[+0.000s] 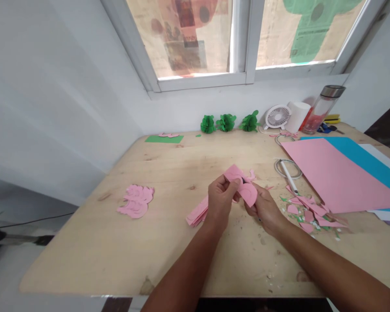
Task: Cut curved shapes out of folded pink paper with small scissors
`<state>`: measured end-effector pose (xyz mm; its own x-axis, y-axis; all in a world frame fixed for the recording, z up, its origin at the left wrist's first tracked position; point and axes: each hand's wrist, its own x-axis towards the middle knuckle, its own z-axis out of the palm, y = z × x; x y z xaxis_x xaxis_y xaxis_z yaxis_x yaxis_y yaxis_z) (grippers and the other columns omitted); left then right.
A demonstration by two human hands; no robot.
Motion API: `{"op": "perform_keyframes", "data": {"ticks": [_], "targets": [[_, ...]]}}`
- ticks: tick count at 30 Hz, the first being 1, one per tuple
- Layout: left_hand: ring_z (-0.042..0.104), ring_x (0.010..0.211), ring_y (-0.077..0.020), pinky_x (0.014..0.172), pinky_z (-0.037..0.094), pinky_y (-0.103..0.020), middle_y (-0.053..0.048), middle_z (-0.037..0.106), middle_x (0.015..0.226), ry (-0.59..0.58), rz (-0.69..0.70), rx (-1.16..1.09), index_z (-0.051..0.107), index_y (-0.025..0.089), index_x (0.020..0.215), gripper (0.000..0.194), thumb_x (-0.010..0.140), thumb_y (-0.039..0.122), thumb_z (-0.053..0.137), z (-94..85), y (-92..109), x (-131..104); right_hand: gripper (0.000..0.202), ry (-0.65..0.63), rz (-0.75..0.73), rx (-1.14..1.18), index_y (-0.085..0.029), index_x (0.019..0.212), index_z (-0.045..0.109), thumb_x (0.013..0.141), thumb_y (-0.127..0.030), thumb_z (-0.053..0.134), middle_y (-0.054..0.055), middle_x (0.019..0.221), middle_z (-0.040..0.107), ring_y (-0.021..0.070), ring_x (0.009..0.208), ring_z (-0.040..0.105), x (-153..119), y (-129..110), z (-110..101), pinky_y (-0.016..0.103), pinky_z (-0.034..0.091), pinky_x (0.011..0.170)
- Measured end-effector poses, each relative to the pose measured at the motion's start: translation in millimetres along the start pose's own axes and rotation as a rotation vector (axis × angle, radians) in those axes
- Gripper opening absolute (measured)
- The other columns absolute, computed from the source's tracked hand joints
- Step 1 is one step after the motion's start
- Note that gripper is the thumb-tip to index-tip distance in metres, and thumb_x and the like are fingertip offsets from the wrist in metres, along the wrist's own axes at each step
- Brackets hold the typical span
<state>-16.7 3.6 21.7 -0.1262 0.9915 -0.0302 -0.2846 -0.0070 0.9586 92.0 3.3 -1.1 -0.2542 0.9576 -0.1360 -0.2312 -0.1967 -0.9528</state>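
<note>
Seen from the head camera, a person's bare hands work a piece of pink paper [249,196] above a wooden counter [100,247], left of a heap of scraps [307,212]. The left hand [220,197] grips the paper, its fingers closed with the thumb pressed on top. The right hand [264,209], between the paper and the scraps, has its fingers curled at the curved edge; how far they are open, and what they hold, cannot be told. A dark shape [243,180] at the paper is too small to identify. Farther left of the scraps lie folded strips [198,211] and, well apart from them, pink cut-outs [136,200]. A white pen [289,177] lies just beyond the scraps; a large pink sheet [341,177] spreads to their right. Well beyond the scraps stand a fan [277,116] and a bottle [321,110], with three green paper figures [226,123] to their left.
</note>
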Motion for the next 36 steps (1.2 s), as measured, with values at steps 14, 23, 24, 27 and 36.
{"op": "perform_keyframes", "data": {"ticks": [14, 23, 24, 27, 36], "targets": [[0.042, 0.044, -0.0071, 0.045, 0.034, -0.021, 0.001, 0.051, 0.051, -0.003, -0.002, 0.047, 0.061, 0.012, 0.071, 0.019, 0.068, 0.031, 0.062, 0.4, 3.2, -1.1, 0.032, -0.004, -0.011, 0.006, -0.018, 0.064, 0.044, 0.081, -0.045, 0.05, -0.009, 0.041, 0.028, 0.0049, 0.036, 0.016, 0.8, 2.3, -1.7, 0.02, 0.011, 0.036], [0.042, 0.047, -0.0078, 0.044, 0.035, -0.021, 0.001, 0.052, 0.054, 0.014, -0.015, 0.012, 0.06, 0.013, 0.07, 0.02, 0.065, 0.032, 0.064, 1.2, 0.0, -0.1, 0.032, -0.033, 0.003, 0.022, -0.018, 0.067, 0.048, 0.081, -0.047, 0.047, -0.008, 0.043, 0.03, 0.0055, 0.037, 0.017, -0.6, 2.3, -1.5, 0.02, 0.01, 0.036], [0.042, 0.047, -0.0077, 0.044, 0.035, -0.021, 0.001, 0.052, 0.054, 0.014, -0.014, 0.014, 0.06, 0.013, 0.07, 0.02, 0.065, 0.032, 0.065, 1.1, -0.4, 0.0, 0.032, -0.039, 0.006, 0.024, -0.018, 0.067, 0.049, 0.081, -0.047, 0.047, -0.008, 0.043, 0.03, 0.0055, 0.037, 0.016, -0.6, 2.5, -1.9, 0.02, 0.01, 0.036], [0.042, 0.047, -0.0077, 0.044, 0.035, -0.02, 0.001, 0.052, 0.054, -0.001, -0.012, 0.015, 0.06, 0.013, 0.069, 0.02, 0.065, 0.033, 0.065, 0.7, -0.8, 0.1, 0.032, -0.037, 0.011, 0.03, -0.018, 0.066, 0.05, 0.082, -0.046, 0.047, -0.008, 0.042, 0.029, 0.0054, 0.036, 0.016, -0.2, 3.1, -3.2, 0.02, 0.01, 0.036], [0.043, 0.049, -0.0084, 0.045, 0.034, -0.021, 0.001, 0.051, 0.055, -0.03, -0.016, 0.032, 0.059, 0.014, 0.069, 0.019, 0.067, 0.033, 0.063, -2.4, -1.4, 0.0, 0.033, -0.046, 0.012, 0.001, -0.017, 0.066, 0.05, 0.084, -0.045, 0.046, -0.009, 0.042, 0.03, 0.0053, 0.036, 0.016, 0.6, 0.7, -3.2, 0.02, 0.009, 0.036]]}}
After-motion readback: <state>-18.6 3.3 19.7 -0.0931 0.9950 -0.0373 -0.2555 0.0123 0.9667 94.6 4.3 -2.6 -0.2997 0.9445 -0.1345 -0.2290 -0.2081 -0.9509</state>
